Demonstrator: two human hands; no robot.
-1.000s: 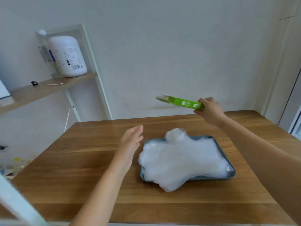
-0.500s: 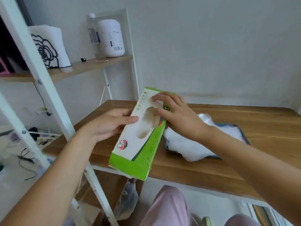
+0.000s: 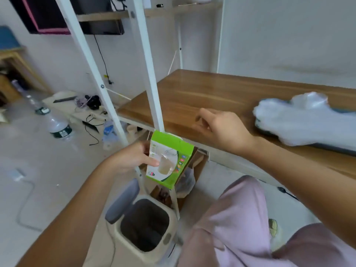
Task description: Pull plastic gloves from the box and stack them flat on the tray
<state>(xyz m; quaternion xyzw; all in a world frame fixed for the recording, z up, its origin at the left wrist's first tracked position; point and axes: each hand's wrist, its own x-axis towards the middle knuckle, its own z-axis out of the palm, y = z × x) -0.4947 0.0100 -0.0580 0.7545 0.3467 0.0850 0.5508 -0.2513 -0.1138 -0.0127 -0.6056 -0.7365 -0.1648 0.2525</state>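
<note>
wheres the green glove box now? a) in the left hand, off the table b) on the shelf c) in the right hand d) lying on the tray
a: the left hand grips the green box off the table, near the open bin; the right hand holds nothing.

This is someone's room at home, lived-in and untidy. A wooden desk (image 3: 192,97) stands against a plain white wall, with a white shelf frame (image 3: 148,64) at its left edge. An open bin (image 3: 146,228) sits below the near corner, and water bottles (image 3: 57,126) and loose cables (image 3: 92,130) litter the floor.
</note>
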